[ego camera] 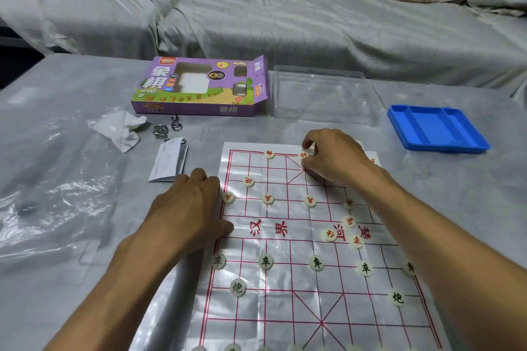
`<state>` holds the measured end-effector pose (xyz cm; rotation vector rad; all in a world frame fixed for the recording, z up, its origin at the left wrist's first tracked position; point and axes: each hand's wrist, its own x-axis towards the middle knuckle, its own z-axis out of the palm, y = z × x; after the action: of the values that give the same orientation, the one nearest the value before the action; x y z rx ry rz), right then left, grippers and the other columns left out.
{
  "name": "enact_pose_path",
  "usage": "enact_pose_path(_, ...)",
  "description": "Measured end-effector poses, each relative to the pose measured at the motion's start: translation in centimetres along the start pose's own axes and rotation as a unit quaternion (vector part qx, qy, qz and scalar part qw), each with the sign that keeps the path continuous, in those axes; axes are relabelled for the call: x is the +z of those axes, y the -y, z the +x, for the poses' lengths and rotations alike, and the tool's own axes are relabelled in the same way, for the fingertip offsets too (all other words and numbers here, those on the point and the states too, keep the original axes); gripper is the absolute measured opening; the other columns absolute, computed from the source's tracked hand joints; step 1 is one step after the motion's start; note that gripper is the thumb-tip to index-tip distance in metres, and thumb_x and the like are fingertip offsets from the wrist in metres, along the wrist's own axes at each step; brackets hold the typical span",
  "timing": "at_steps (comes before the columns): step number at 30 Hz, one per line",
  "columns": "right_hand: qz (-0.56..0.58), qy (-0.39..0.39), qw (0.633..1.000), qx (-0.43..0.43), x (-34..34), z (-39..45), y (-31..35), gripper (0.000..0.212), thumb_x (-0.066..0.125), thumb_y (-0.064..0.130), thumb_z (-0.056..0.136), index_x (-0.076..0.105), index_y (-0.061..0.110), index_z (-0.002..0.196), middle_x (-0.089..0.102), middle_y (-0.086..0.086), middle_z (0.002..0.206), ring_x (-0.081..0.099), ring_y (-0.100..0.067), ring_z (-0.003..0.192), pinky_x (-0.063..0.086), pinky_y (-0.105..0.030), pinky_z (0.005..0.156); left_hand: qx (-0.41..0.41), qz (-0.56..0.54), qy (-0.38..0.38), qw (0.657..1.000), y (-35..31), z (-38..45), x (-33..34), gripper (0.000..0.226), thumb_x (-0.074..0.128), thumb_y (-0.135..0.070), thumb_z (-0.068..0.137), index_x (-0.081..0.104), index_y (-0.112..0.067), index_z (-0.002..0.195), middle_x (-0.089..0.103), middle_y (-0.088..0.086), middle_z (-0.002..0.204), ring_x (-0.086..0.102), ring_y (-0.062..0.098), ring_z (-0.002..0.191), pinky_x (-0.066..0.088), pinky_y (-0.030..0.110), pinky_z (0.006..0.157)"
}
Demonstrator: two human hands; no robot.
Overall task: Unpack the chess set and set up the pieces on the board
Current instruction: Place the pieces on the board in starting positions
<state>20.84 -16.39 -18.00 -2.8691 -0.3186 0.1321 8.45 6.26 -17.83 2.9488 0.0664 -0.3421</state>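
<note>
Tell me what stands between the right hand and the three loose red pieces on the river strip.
Nothing tall. The right hand pinches a red piece on the far row of the board; the loose red pieces lie nearer. Only one red piece, flat on its point, sits along the way.

- Setting: a home living room, set up for a board game.
- Large sofa draped in a loose, wrinkled grey fabric cover (285, 8), running the full width behind the desk.
- Low desk wrapped in a grey cloth under clear plastic sheeting (57, 194), standing just before the sofa.
- Purple cardboard xiangqi game box (199, 85) and thin paper game board printed with a red grid (285, 236), leisure goods typical of a household.
</note>
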Motion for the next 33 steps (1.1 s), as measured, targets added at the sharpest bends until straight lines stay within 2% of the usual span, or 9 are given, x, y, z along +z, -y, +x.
enact_pose_path(5, 0.056, 0.016, 0.998, 0.003, -2.6, -4.8, -0.7, 0.022, 0.068, 0.035, 0.086, 0.064, 0.031, 0.108, 0.061, 0.012, 0.084, 0.058, -0.009, 0.078, 0.052, -0.031, 0.073, 0.0, 0.0, 0.001, 1.0, 0.1, 0.1, 0.1, 0.058, 0.068, -0.057, 0.074, 0.048, -0.025, 0.118, 0.045, -0.006, 0.118, 0.044, 0.018, 0.107, 0.046, 0.033, 0.075)
enact_pose_path(9, 0.019, 0.075, 0.997, 0.022, -4.3, -9.5, -2.2, 0.015, 0.067, 0.036, 0.088, 0.063, 0.033, 0.101, 0.061, 0.013, 0.084, 0.058, -0.006, 0.08, 0.053, -0.029, 0.078, 0.001, 0.001, -0.002, 1.0, 0.3, 0.1, 0.2, 0.059, 0.068, -0.059, 0.074, 0.049, -0.026, 0.118, 0.046, -0.006, 0.118, 0.045, 0.017, 0.104, 0.049, 0.034, 0.076)
enact_pose_path(12, 0.008, 0.136, 0.99, 0.03, -4.8, -11.2, -3.1, 0.019, 0.071, 0.034, 0.086, 0.061, 0.036, 0.103, 0.06, 0.014, 0.087, 0.058, -0.006, 0.083, 0.047, -0.019, 0.071, 0.002, -0.001, -0.002, 1.0, 0.4, 0.0, 0.3, 0.059, 0.068, -0.06, 0.073, 0.05, -0.026, 0.117, 0.046, -0.005, 0.116, 0.045, 0.017, 0.101, 0.049, 0.036, 0.076)
enact_pose_path(14, -0.008, 0.163, 0.987, 0.01, -4.5, -11.6, -3.1, 0.024, 0.072, 0.037, 0.084, 0.058, 0.039, 0.104, 0.058, 0.014, 0.086, 0.057, -0.006, 0.081, 0.044, -0.017, 0.067, 0.004, 0.002, -0.001, 1.0, 0.3, 0.0, 0.3, 0.06, 0.069, -0.06, 0.073, 0.049, -0.026, 0.118, 0.047, -0.005, 0.116, 0.045, 0.017, 0.1, 0.049, 0.035, 0.075)
enact_pose_path(18, -0.023, 0.172, 0.984, -0.035, -3.5, -11.4, -2.6, 0.025, 0.073, 0.041, 0.08, 0.06, 0.036, 0.101, 0.055, 0.012, 0.077, 0.052, -0.006, 0.07, 0.037, -0.019, 0.058, 0.005, 0.0, -0.002, 1.0, 0.2, 0.1, 0.1, 0.06, 0.07, -0.059, 0.072, 0.05, -0.025, 0.117, 0.048, -0.005, 0.114, 0.046, 0.016, 0.098, 0.049, 0.034, 0.074)
enact_pose_path(23, -0.019, 0.178, 0.98, -0.09, -2.5, -11.2, -2.1, 0.023, 0.07, 0.033, 0.084, 0.06, 0.037, 0.105, 0.051, 0.014, 0.072, 0.05, -0.004, 0.069, 0.033, -0.017, 0.056, 0.004, 0.001, 0.0, 1.0, 0.2, 0.1, 0.1, 0.06, 0.07, -0.06, 0.072, 0.05, -0.026, 0.117, 0.047, -0.006, 0.115, 0.046, 0.016, 0.098, 0.048, 0.033, 0.073)
enact_pose_path(27, -0.005, 0.158, 0.985, -0.073, -3.3, -10.8, -2.8, 0.023, 0.07, 0.035, 0.085, 0.061, 0.036, 0.106, 0.056, 0.012, 0.077, 0.054, -0.007, 0.073, 0.048, -0.023, 0.065, 0.006, 0.003, -0.003, 1.0, 0.4, 0.1, 0.2, 0.06, 0.068, -0.06, 0.073, 0.05, -0.026, 0.119, 0.047, -0.006, 0.117, 0.044, 0.015, 0.099, 0.049, 0.035, 0.076)
enact_pose_path(29, -0.001, 0.129, 0.99, -0.054, -4.0, -10.5, -3.7, 0.024, 0.071, 0.039, 0.083, 0.062, 0.036, 0.105, 0.058, 0.011, 0.078, 0.056, -0.007, 0.075, 0.049, -0.026, 0.068, 0.006, 0.004, -0.003, 1.0, 0.4, 0.1, 0.3, 0.06, 0.067, -0.06, 0.073, 0.05, -0.027, 0.118, 0.047, -0.006, 0.117, 0.043, 0.015, 0.099, 0.049, 0.035, 0.076)
enact_pose_path(33, 0.003, 0.148, 0.987, -0.055, -3.5, -10.7, -3.3, 0.032, 0.072, 0.054, 0.078, 0.063, 0.034, 0.101, 0.053, 0.013, 0.074, 0.051, -0.005, 0.069, 0.035, -0.018, 0.058, 0.003, 0.006, -0.003, 1.0, 0.3, 0.2, 0.2, 0.059, 0.068, -0.06, 0.072, 0.05, -0.027, 0.117, 0.047, -0.006, 0.114, 0.043, 0.015, 0.097, 0.047, 0.034, 0.073)
